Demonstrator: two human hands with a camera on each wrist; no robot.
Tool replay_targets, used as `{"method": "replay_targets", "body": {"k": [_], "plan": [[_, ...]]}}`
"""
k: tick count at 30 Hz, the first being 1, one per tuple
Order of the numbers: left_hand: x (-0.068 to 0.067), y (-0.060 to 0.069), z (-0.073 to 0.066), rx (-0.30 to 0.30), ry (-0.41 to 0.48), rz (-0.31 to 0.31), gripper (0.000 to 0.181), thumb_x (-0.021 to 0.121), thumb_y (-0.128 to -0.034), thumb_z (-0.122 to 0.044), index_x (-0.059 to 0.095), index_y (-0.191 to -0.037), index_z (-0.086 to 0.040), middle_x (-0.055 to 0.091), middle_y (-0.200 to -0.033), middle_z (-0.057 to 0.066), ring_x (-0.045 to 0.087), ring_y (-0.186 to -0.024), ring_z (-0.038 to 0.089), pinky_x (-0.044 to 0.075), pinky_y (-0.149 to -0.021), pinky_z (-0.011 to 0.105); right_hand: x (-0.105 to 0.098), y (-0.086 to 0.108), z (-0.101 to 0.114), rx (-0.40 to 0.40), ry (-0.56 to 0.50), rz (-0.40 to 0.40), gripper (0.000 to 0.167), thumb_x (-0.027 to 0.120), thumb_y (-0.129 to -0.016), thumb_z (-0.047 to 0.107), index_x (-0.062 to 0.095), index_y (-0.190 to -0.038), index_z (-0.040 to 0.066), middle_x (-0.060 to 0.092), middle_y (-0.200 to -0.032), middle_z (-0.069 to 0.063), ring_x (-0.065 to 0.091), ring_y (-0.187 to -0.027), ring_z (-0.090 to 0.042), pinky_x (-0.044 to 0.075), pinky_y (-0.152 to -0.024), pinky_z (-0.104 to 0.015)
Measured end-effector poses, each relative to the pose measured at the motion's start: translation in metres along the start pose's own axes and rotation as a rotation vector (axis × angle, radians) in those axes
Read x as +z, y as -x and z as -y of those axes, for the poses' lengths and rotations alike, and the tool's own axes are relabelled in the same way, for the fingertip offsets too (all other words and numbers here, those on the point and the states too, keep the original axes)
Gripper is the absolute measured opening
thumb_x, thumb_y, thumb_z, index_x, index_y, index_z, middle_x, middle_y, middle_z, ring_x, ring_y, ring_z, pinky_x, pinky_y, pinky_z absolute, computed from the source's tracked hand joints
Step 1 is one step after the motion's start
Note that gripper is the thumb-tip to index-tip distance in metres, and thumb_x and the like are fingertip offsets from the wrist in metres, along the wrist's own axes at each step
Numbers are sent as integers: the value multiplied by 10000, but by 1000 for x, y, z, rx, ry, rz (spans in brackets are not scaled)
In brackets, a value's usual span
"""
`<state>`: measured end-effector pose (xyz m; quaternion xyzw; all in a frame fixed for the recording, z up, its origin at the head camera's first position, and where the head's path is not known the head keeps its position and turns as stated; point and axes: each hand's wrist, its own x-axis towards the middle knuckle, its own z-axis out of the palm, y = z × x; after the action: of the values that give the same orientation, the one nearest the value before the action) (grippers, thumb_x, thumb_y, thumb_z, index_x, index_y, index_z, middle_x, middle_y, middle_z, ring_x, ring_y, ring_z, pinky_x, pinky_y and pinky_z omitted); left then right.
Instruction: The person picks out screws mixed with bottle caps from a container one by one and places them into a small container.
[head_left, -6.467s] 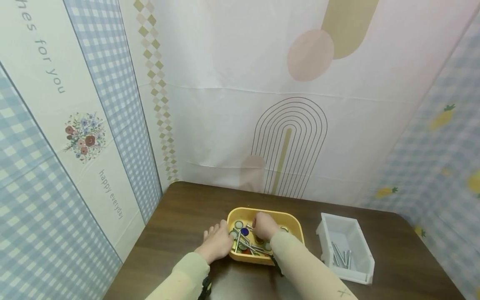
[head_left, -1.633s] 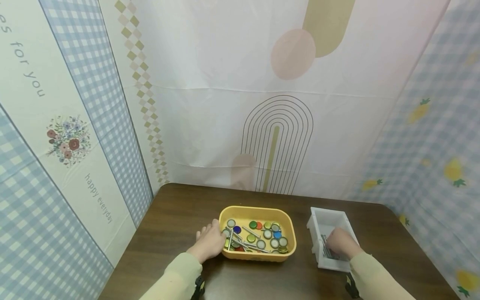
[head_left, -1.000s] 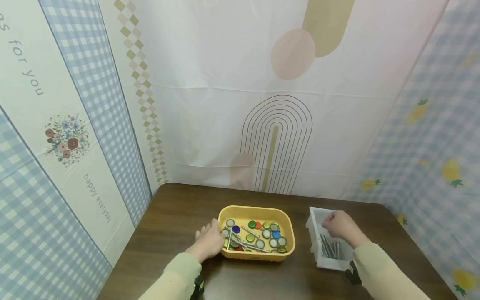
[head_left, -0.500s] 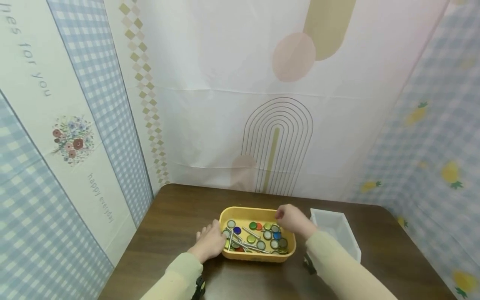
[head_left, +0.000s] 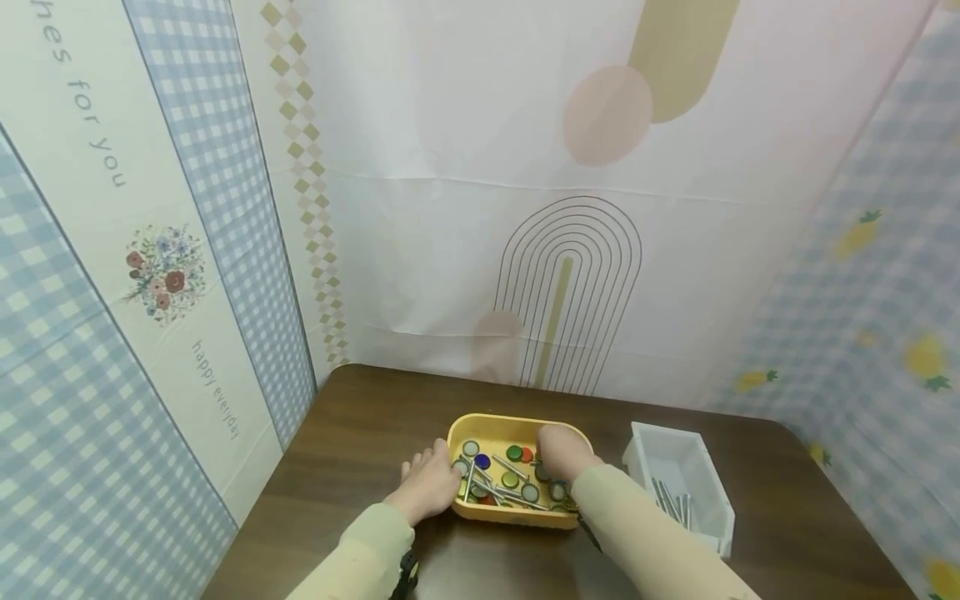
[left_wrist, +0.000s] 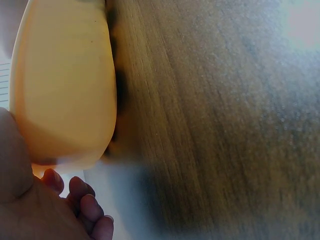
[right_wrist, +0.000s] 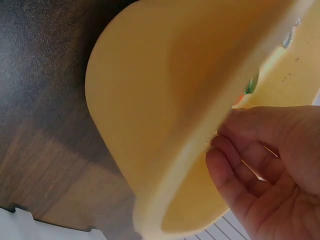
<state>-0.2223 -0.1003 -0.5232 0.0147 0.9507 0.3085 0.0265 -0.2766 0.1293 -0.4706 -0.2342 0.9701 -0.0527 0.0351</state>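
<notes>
A yellow bin holds several bottle caps, such as a blue cap and a green cap, and several metal screws. My left hand grips the bin's left rim; in the left wrist view the hand has its thumb over the rim and fingers bent against the outer wall. Inside the bin's right part is my right hand, fingers curved downward. The right wrist view shows this hand behind the rim, which partly hides the fingertips; whether they pinch anything cannot be told.
On the brown table, a white box with several screws stands to the right of the bin, beside my right forearm. A patterned cloth hangs behind the table.
My right hand has travelled left from the white box, over the bin's back right rim, and down among the caps. My left hand stays on the bin's left rim. The head view has shifted slightly.
</notes>
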Motion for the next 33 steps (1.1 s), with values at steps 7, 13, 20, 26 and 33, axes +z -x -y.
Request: {"method": "replay_targets", "body": {"k": [7,13,20,26,33], "plan": [[0,0,-1,-3,1,10,261,524,-950,-251,477,-1102,-44,494,-881,67,430,-826,254,303,-790,479,4,1,-1,-2,-10,-34,277,658,-768,-56,510,-618,123,476,-577,21,423,-537,-153,441,-579,-355],[-1,1,-1,-9,6,16,258,524,-950,-248,476,-1098,-43,487,-873,66,426,-821,250,301,-784,474,10,-1,-5,12,-13,-44,240,665,-818,-2,543,-650,118,490,-607,34,446,-563,-138,441,-599,-338],[0,0,0,-5,4,7,253,527,-949,-253,475,-1087,-48,479,-862,60,419,-813,247,299,-778,471,17,-2,-6,-19,23,-66,276,624,-810,-55,526,-640,139,487,-600,36,451,-554,-142,454,-596,-351],[0,0,0,-1,13,-1,257,526,-945,-255,478,-1085,-44,480,-854,60,419,-805,249,299,-774,475,19,-4,-4,-7,2,-55,258,601,-812,-78,547,-660,123,518,-628,19,499,-589,-153,483,-640,-375],[1,0,1,-2,10,4,256,522,-951,-256,475,-1091,-46,477,-853,58,417,-804,248,299,-778,475,22,-2,-2,9,3,-38,261,641,-790,-60,523,-656,130,514,-641,18,499,-606,-160,482,-650,-373]]}}
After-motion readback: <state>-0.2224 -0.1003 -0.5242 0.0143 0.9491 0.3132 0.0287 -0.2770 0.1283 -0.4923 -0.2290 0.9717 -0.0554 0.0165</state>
